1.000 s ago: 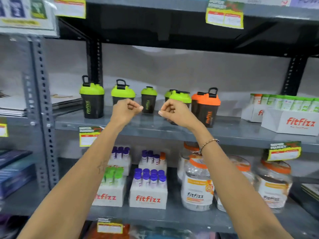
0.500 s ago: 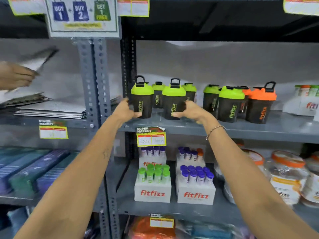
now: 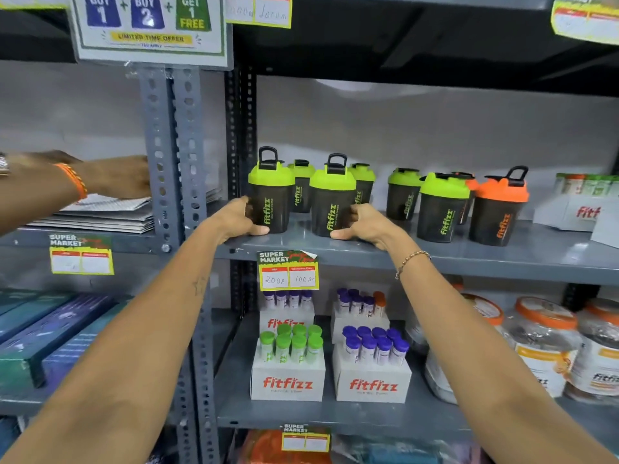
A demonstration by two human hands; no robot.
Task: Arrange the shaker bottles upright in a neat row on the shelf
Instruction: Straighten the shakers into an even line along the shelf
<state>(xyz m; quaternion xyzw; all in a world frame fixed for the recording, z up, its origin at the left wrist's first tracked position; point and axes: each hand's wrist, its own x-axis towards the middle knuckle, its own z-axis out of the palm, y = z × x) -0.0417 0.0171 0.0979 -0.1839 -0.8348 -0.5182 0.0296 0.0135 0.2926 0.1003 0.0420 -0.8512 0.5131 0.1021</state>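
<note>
Several dark shaker bottles stand upright on the grey shelf (image 3: pixel 502 259). My left hand (image 3: pixel 237 217) wraps the left side of the leftmost green-lidded bottle (image 3: pixel 271 195), thumb under its front. My right hand (image 3: pixel 363 222) grips the right side of the second front green-lidded bottle (image 3: pixel 331 199). Two smaller green-lidded bottles (image 3: pixel 301 185) stand behind them. To the right stand two more green-lidded bottles (image 3: pixel 442 205) and an orange-lidded bottle (image 3: pixel 499 209), with another orange lid partly hidden behind.
Another person's hand (image 3: pixel 114 177) with an orange wristband rests on stacked papers (image 3: pixel 100 214) on the left shelf. White boxes (image 3: pixel 576 209) sit at the far right. Tube boxes (image 3: pixel 288 366) and jars (image 3: pixel 542 343) fill the shelf below. A price tag (image 3: pixel 288 271) hangs off the edge.
My view swung left. Both my hands moved from in front of the bottles onto the two front left bottles. The other person's hand reached further right over the papers.
</note>
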